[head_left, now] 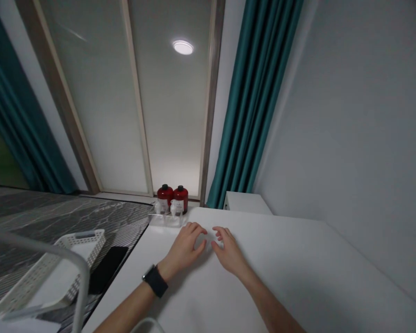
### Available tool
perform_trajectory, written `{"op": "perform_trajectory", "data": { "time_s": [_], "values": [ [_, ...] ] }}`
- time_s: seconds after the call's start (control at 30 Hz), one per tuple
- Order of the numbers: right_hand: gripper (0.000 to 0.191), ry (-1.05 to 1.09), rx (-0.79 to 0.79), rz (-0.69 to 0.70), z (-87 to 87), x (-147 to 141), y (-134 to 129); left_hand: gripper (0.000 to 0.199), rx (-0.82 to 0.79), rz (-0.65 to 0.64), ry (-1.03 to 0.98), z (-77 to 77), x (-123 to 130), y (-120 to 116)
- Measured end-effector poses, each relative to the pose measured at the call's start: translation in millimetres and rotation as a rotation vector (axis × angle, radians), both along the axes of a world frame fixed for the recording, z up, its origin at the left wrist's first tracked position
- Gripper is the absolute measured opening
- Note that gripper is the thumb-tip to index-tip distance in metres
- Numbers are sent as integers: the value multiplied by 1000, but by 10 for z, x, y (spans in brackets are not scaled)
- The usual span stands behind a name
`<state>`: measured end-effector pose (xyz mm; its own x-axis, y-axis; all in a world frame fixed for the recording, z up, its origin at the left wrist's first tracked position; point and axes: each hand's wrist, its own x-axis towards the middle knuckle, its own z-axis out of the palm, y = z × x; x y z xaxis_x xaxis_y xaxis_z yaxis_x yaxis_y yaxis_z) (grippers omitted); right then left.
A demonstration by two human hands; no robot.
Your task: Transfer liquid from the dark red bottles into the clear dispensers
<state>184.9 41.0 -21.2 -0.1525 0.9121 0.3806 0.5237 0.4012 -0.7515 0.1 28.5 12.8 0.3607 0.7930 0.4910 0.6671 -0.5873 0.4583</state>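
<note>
Left hand (183,249) and right hand (230,252) lay empty on table (298,277), fingers loosely curled; careless reach could topple red bottles (165,198).

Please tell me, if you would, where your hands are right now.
Left hand and right hand open, on white table; red bottles in clear holder ahead.

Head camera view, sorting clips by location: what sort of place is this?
Probably a hotel room: two red toiletry bottles on a clear tray, a white desk, and teal curtains.
</note>
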Motion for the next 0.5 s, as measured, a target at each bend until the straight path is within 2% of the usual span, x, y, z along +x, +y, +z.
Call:
{"op": "perform_trajectory", "data": {
  "time_s": [0.1, 0.2, 0.33, 0.5],
  "values": [
    [26, -6, -30, 6, -19, 174, -78, 16, -23, -21, 13, -46, 166, -57],
    [24, 2, -50, 16, -68, 285, -160, 16, -26, 2, -5, -157, 264, -114],
    [27, -11, -43, 27, -133, 364, -217, 15, -18, -27, 50, -279, 235, -172],
    [29, -70, -38, 29, -139, 362, -220, 17, -36, -49, 65, -284, 153, -218]
  ]
}}
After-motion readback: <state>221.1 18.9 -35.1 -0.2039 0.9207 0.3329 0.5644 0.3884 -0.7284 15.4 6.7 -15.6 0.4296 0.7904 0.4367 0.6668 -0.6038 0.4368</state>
